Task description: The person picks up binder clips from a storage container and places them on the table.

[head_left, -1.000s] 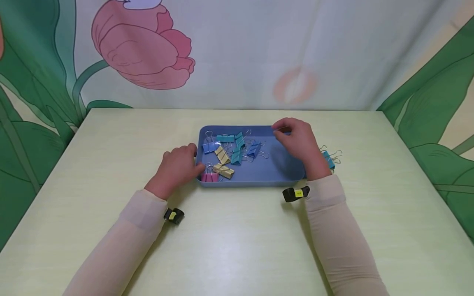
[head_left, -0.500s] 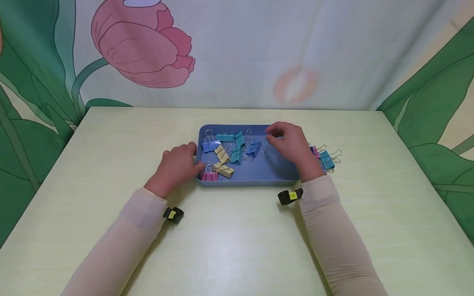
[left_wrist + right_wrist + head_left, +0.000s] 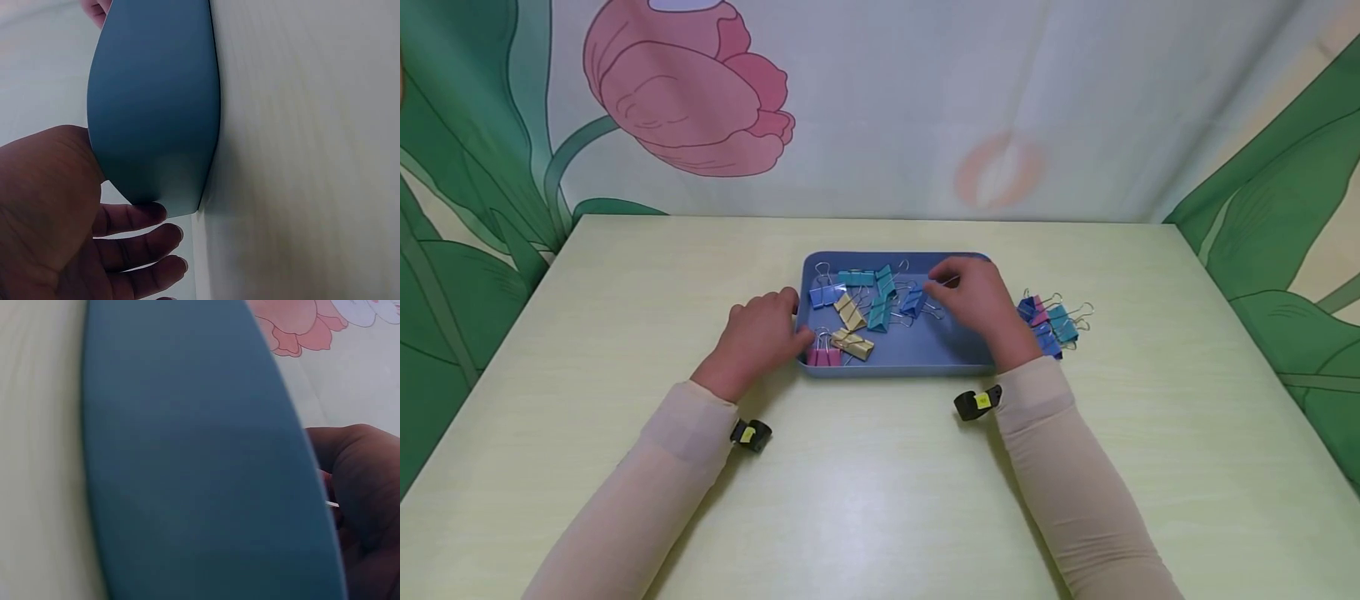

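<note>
My left hand (image 3: 752, 342) holds the blue tray (image 3: 955, 362) by its left end. In the left wrist view the index finger (image 3: 140, 215) touches the outer wall, and the thumb tip is hidden behind the rim. Several binder clips lie in the tray, among them teal (image 3: 878, 314), gold (image 3: 853, 344) and pink (image 3: 823, 357) ones. Over the tray's right half hovers my right hand (image 3: 977, 300), fingers bent and apart, nothing visibly held. Its fingertips are beside a blue binder clip (image 3: 913, 301). In the right wrist view the tray wall hides those fingertips.
Right of the tray, a cluster of binder clips (image 3: 1047, 323) in blue, pink and teal lies on the pale table (image 3: 865, 483). A curtain (image 3: 880, 108) printed with flowers and leaves hangs behind the far edge.
My right hand has moved left over the tray, toward the blue binder clip, uncovering the cluster on the table. My left hand keeps its place on the tray.
</note>
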`<action>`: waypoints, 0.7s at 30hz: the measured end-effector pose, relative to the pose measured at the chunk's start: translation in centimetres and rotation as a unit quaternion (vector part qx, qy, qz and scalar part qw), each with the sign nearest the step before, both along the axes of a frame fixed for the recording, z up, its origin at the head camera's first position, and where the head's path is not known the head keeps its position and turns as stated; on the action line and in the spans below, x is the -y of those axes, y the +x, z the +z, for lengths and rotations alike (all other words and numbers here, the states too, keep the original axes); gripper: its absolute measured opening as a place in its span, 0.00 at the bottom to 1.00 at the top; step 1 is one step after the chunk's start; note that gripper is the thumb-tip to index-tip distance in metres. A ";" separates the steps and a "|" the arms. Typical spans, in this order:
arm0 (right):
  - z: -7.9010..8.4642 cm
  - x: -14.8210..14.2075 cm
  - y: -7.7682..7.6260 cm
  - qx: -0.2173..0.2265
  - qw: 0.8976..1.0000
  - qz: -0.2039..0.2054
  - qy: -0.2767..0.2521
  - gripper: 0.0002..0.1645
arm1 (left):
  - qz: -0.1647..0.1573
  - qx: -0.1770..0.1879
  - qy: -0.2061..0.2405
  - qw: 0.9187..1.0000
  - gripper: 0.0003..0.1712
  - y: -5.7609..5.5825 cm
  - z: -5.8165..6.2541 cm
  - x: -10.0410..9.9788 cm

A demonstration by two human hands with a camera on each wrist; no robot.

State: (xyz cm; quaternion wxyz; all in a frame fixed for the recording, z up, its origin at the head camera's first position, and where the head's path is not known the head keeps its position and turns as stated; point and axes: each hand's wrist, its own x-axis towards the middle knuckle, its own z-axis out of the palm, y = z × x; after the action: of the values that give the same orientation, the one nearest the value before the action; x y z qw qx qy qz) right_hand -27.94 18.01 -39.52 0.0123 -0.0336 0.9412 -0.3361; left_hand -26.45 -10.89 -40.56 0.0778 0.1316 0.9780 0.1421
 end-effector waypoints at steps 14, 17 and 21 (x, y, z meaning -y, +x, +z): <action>-0.3 0.2 0.0 0.003 1.000 0.004 0.008 0.15 | 0.000 0.001 0.004 1.000 0.24 -0.1 0.0 -0.1; -0.3 0.2 0.1 0.008 1.000 0.003 0.003 0.14 | 0.000 0.002 0.003 1.000 0.24 -0.1 0.0 -0.1; -0.2 0.1 0.1 0.015 1.000 0.003 -0.002 0.13 | -0.002 0.000 0.003 1.000 0.23 0.0 0.0 -0.1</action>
State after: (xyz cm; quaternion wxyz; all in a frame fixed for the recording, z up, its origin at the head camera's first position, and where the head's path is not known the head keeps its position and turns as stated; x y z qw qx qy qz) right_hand -27.86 17.88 -39.71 0.0272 -0.0315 0.9401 -0.3385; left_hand -26.50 -10.81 -40.58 0.0776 0.1337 0.9773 0.1448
